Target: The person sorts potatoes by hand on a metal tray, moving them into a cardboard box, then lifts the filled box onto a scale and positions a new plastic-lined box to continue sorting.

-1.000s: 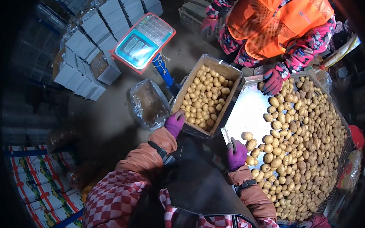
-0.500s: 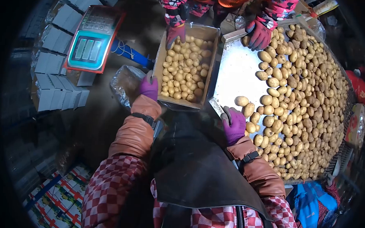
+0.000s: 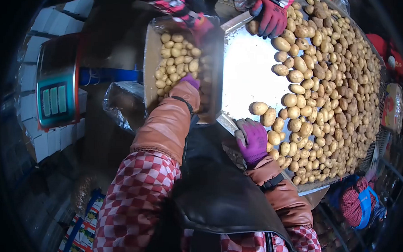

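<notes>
My left hand (image 3: 192,81), in a purple glove, reaches over the near wall into a cardboard box (image 3: 151,66) of potatoes (image 3: 174,54). Its fingers are hidden behind the wrist and sleeve, so what they hold cannot be seen. At the near corner of a metal sorting tray (image 3: 248,78), my right hand (image 3: 253,139) is closed over the rim, fingers inside and thumb outside. Several larger potatoes (image 3: 269,117) lie just beyond its fingertips. A co-worker's gloved hand (image 3: 201,28), blurred, is at the far side of the box.
The co-worker's other gloved hand (image 3: 272,18) rests at the tray's far corner. A mass of potatoes (image 3: 340,99) covers the tray's right side. On the left are a digital scale (image 3: 56,94), stacked white cartons (image 3: 32,71) and a plastic-lined box (image 3: 124,101).
My left hand has moved off the box's left rim into the box. My right hand stays on the tray rim. The co-worker's arm now reaches in from the upper left. The view has shifted.
</notes>
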`<state>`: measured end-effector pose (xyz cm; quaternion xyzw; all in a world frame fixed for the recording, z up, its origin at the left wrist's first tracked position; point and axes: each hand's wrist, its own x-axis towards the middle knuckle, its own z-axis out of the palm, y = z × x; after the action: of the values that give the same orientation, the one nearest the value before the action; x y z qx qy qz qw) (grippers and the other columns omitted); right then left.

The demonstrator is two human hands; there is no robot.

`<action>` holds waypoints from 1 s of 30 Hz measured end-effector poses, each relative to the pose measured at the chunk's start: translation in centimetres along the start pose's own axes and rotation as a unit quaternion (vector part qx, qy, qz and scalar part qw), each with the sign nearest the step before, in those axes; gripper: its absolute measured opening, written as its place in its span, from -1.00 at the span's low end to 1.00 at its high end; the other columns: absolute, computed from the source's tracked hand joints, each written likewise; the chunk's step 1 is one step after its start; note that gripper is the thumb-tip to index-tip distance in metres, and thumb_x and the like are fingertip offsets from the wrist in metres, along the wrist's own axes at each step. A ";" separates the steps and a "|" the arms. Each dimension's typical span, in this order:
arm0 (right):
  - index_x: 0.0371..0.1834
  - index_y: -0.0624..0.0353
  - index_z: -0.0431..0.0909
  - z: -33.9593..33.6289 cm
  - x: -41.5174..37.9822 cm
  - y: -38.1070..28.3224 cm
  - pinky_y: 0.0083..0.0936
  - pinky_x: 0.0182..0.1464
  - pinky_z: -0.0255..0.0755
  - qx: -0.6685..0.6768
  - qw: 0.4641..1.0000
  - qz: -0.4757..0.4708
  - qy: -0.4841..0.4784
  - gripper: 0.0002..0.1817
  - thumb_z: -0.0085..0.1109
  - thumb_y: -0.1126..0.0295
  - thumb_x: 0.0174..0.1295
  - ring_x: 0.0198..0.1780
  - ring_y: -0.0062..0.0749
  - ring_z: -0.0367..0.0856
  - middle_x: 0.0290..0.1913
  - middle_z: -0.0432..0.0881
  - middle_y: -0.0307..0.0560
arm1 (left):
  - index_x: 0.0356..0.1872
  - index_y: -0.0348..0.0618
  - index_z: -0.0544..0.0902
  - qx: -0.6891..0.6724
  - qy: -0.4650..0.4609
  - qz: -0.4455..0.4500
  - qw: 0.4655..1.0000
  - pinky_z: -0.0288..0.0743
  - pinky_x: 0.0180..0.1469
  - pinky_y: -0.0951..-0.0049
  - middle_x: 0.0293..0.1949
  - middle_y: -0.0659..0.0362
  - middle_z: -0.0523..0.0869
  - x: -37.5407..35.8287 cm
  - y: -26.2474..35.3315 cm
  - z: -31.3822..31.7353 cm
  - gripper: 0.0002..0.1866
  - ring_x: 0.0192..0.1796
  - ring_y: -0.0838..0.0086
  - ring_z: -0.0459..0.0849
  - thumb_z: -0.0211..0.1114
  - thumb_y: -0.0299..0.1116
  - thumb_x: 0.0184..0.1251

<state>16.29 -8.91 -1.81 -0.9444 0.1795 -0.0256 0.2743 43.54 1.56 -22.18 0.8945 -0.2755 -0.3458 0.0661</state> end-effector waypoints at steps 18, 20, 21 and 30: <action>0.01 0.15 0.59 -0.8 0.8 -0.9 -0.13 0.07 0.38 -0.001 1.000 -0.002 0.008 -0.64 0.18 0.31 0.13 0.01 -0.02 0.55 -0.08 0.64 0.02 | -0.12 -0.03 0.60 -0.674 0.023 -0.218 0.706 0.56 -0.45 0.21 -0.30 0.13 0.72 -2.3 -1.7 1.0 -0.76 -0.43 0.23 0.69 0.34 -0.20 0.27; -0.01 0.16 0.58 -0.5 0.6 -0.7 -0.11 0.06 0.37 0.015 1.000 -0.004 0.014 -0.65 0.16 0.31 0.12 0.00 0.01 0.54 -0.09 0.64 0.02 | -0.06 -0.07 0.60 -0.631 0.040 -0.172 0.755 0.48 -0.56 0.45 -0.55 0.16 0.65 -8.7 2.4 -4.7 -0.76 -0.61 0.41 0.60 0.24 -0.20 0.38; -0.02 0.17 0.58 -0.6 0.6 -0.8 -0.10 0.06 0.37 0.013 1.000 -0.008 0.014 -0.65 0.16 0.31 0.13 0.00 0.02 0.54 -0.09 0.64 0.02 | 0.03 -0.09 0.57 -0.617 -0.051 -0.063 0.783 0.46 -0.57 0.46 -0.56 0.15 0.64 -11.4 3.9 -6.4 -0.72 -0.60 0.42 0.60 0.17 -0.20 0.43; -0.06 0.13 0.61 0.3 -0.5 -0.4 -0.10 -0.03 0.38 0.030 0.997 -0.033 0.065 -0.71 0.17 0.31 0.16 -0.11 0.04 0.55 -0.21 0.63 0.02 | -0.05 -0.13 0.64 -0.527 0.124 0.023 0.841 0.52 -0.40 0.43 -0.34 0.09 0.70 -10.3 -4.0 0.2 -0.76 -0.45 0.47 0.64 0.23 -0.27 0.35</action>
<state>15.97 -8.24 -1.78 -0.9375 0.1645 -0.1015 0.2892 38.89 10.46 -17.60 0.7536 -0.0616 -0.3238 0.5688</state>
